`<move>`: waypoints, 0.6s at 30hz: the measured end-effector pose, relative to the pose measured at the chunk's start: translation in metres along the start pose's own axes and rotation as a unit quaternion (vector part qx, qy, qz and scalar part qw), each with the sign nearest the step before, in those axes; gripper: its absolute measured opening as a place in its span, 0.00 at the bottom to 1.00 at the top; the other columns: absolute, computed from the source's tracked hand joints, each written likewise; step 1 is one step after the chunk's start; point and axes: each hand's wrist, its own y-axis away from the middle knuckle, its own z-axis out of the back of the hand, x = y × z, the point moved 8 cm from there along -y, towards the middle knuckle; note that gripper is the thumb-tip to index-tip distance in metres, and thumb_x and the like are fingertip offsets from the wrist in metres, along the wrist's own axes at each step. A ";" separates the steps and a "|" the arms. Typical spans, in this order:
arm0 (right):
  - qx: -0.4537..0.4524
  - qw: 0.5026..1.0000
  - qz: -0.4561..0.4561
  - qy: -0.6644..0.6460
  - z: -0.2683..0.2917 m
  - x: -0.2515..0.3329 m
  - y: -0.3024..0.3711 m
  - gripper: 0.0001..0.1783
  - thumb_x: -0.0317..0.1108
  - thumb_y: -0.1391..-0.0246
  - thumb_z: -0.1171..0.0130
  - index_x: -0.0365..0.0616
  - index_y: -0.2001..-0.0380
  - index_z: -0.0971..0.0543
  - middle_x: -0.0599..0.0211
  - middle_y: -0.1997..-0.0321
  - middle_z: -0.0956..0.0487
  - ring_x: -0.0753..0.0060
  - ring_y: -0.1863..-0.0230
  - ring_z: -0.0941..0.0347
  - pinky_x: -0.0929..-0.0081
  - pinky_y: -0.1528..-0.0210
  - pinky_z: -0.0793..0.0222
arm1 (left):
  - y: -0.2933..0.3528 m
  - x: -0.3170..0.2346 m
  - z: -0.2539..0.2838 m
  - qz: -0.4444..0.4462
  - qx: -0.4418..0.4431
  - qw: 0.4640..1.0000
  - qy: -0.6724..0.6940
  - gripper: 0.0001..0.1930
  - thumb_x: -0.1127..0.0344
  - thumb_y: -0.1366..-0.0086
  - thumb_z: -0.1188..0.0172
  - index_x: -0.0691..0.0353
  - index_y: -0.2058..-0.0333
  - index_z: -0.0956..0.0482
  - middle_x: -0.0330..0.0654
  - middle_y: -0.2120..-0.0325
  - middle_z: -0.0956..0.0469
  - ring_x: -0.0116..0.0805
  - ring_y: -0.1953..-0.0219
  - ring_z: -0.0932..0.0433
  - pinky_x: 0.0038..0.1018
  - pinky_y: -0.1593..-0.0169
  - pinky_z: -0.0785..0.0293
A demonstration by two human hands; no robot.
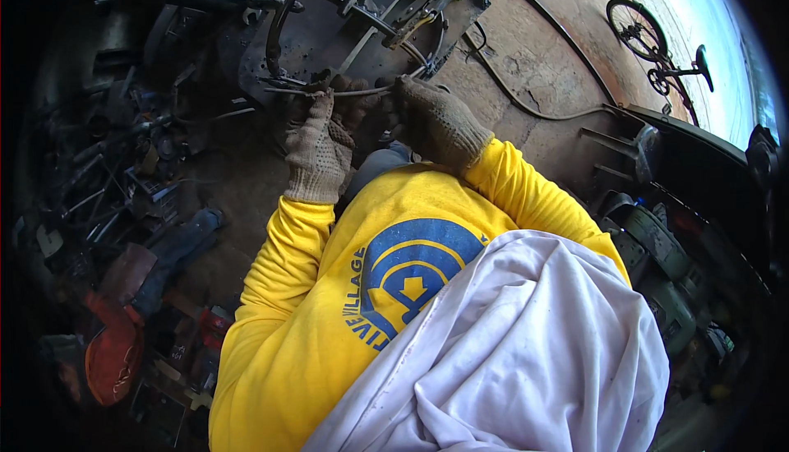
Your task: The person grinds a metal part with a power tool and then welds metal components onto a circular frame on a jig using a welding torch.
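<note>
A thin metal rod [362,92] lies roughly crosswise in front of me, at the near edge of a dark metal work surface [320,37]. My left hand [319,148], in a knitted work glove, pinches the rod near its middle with raised fingertips. At the rod's right end my gloved right hand [444,122] is closed round it. Dark glove-like shapes in shadow lie between the two hands; I cannot make out what they are. Just beyond the hands stands a welded metal frame [378,20] of bent bars and tubes.
Scrap metal pieces [103,193] are heaped at the left, near an orange object [115,349]. A cable [526,111] curves over the ground at the right. Green machine-like cases [657,242] stand at the lower right. A bicycle [657,57] is at the far right.
</note>
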 end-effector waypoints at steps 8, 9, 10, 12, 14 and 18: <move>-0.015 0.984 0.136 0.110 0.027 -0.015 -0.020 0.15 0.42 0.34 0.49 0.43 0.53 0.26 0.65 0.60 0.23 0.66 0.61 0.25 0.70 0.60 0.27 | -0.005 0.002 0.011 -0.013 -0.062 0.996 -0.055 0.09 0.67 0.31 0.44 0.60 0.54 0.23 0.47 0.54 0.21 0.44 0.53 0.20 0.37 0.51 0.18; -0.035 0.967 0.172 0.185 0.018 -0.006 -0.016 0.15 0.42 0.35 0.49 0.43 0.53 0.26 0.64 0.59 0.23 0.65 0.61 0.25 0.69 0.59 0.27 | -0.006 0.002 0.012 -0.017 -0.073 0.997 -0.036 0.08 0.67 0.32 0.43 0.59 0.55 0.23 0.47 0.54 0.21 0.45 0.53 0.20 0.38 0.52 0.18; -0.026 0.994 0.107 0.027 0.014 -0.009 -0.012 0.16 0.42 0.35 0.48 0.43 0.52 0.27 0.63 0.59 0.23 0.64 0.60 0.25 0.68 0.58 0.26 | -0.007 0.002 0.016 -0.018 -0.075 0.996 -0.036 0.08 0.67 0.32 0.43 0.59 0.55 0.23 0.47 0.54 0.21 0.45 0.53 0.20 0.38 0.52 0.18; -0.022 0.991 0.039 -0.130 0.003 -0.011 -0.006 0.16 0.42 0.35 0.47 0.43 0.52 0.27 0.62 0.58 0.23 0.63 0.59 0.25 0.66 0.58 0.26 | -0.012 0.009 0.024 0.014 -0.099 0.994 -0.048 0.07 0.67 0.32 0.43 0.57 0.56 0.25 0.47 0.54 0.21 0.47 0.54 0.19 0.41 0.53 0.17; -0.028 0.991 0.046 -0.121 0.002 -0.010 -0.005 0.17 0.42 0.35 0.48 0.42 0.50 0.27 0.61 0.58 0.23 0.63 0.58 0.24 0.65 0.56 0.25 | -0.014 0.007 0.024 -0.003 -0.096 0.993 -0.061 0.08 0.66 0.32 0.43 0.57 0.56 0.25 0.47 0.53 0.21 0.50 0.54 0.19 0.43 0.54 0.17; -0.017 0.993 0.052 -0.100 0.003 -0.008 -0.008 0.17 0.43 0.35 0.47 0.43 0.50 0.27 0.61 0.58 0.22 0.62 0.58 0.24 0.66 0.55 0.25 | -0.014 0.008 0.022 0.001 -0.072 0.997 -0.033 0.08 0.65 0.31 0.44 0.56 0.55 0.26 0.46 0.51 0.22 0.57 0.55 0.20 0.51 0.55 0.19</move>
